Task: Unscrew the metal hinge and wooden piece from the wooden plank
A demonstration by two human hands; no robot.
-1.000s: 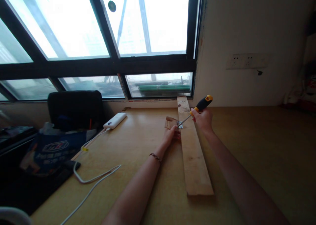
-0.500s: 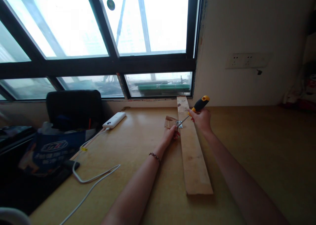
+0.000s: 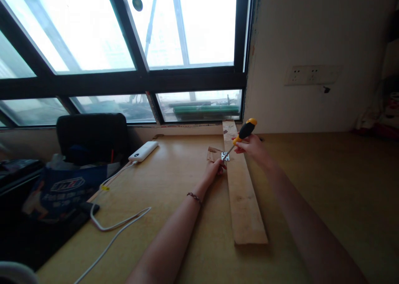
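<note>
Small block seems steadied by the left hand (can't tell if that grip's closed). Hinge is laid across block and board on the desk; screwdriver is clamped in the right hand, likely angled so the hinge is met.

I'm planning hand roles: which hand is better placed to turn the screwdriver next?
Probably the right hand: it grips the screwdriver, which slants down to the metal hinge. The left hand is low beside the hinge, away from the handle.

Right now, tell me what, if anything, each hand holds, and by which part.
Right hand: screwdriver, by the yellow lower end of its handle. Left hand: near the hinge; hold unclear.
</note>
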